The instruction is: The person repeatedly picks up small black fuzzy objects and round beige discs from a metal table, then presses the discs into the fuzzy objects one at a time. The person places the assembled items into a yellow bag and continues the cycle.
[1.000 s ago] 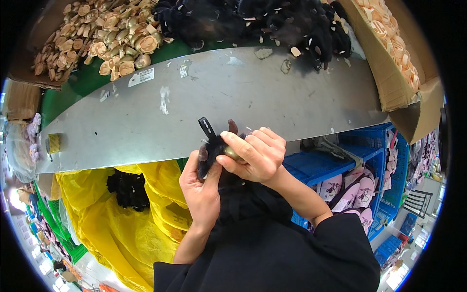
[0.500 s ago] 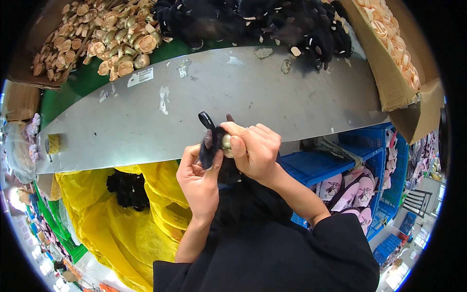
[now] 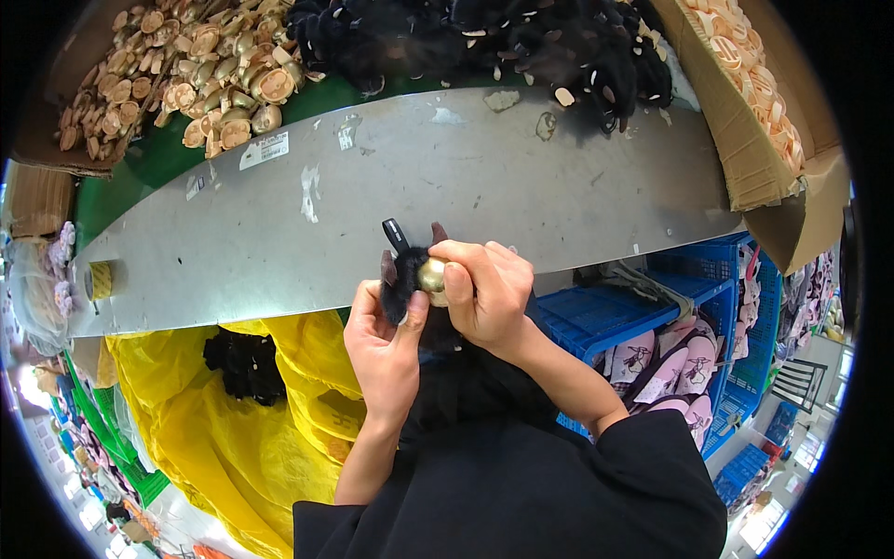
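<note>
Between my two hands, over the near edge of the metal table, is a small black plush toy point(image 3: 404, 278) with brown ears and a black strap loop point(image 3: 396, 235). My left hand point(image 3: 384, 349) pinches its furry body, thumb in front. With thumb and forefinger, my right hand point(image 3: 489, 289) grips a shiny gold shell point(image 3: 432, 274), pressed against the right side of the plush. Whether the shell is fixed to the fur cannot be seen, since my fingers cover part of the join.
Gold and beige half-shells point(image 3: 223, 79) fill a box at far left; black plush pieces point(image 3: 484, 47) lie heaped at the back. A cardboard box point(image 3: 722, 121) holds beige plastic parts. Below the metal table point(image 3: 521, 182) are a yellow bag point(image 3: 214, 447) and blue crates point(image 3: 596, 321).
The plush has turned slightly, so both ears and more of the gold shell now show. The strap loop stands straighter. Both hands keep their hold in nearly the same place.
</note>
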A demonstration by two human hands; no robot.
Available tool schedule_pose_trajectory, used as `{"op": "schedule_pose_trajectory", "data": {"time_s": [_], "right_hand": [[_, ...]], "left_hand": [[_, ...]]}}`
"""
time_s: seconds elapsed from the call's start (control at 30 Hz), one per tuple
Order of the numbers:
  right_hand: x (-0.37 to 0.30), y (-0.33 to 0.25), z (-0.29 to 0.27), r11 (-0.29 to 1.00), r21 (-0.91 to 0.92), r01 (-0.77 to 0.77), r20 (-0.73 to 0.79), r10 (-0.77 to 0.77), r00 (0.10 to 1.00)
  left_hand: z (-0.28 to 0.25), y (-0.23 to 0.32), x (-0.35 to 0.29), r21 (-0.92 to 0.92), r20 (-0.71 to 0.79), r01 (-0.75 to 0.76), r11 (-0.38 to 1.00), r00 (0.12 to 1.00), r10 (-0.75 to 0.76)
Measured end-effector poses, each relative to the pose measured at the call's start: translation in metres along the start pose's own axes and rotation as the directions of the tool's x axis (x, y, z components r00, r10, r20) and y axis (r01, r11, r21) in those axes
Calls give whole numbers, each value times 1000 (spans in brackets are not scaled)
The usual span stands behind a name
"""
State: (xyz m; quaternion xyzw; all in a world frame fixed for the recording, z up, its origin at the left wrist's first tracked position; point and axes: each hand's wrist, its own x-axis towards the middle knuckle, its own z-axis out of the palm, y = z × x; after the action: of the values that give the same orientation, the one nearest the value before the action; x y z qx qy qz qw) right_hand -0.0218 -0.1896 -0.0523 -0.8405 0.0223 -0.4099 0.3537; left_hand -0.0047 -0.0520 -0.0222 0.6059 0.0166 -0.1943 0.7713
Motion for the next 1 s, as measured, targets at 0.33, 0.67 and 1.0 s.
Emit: {"op": "schedule_pose_trajectory", "data": {"time_s": [0.33, 0.67, 1.0], "right_hand": [[13, -12, -15, 998, 56, 18, 117, -25, 993], [9, 13, -53, 178, 537, -825, 817, 134, 561], [-1, -2, -48, -77, 438, -895, 898, 73, 434]], "left_hand": [[0, 17, -5, -8, 67, 5, 1000, 998, -4], [-16, 42, -8, 30, 277, 48, 998, 959, -55], [-25, 51, -11, 48, 388, 0, 999, 921, -19]]}}
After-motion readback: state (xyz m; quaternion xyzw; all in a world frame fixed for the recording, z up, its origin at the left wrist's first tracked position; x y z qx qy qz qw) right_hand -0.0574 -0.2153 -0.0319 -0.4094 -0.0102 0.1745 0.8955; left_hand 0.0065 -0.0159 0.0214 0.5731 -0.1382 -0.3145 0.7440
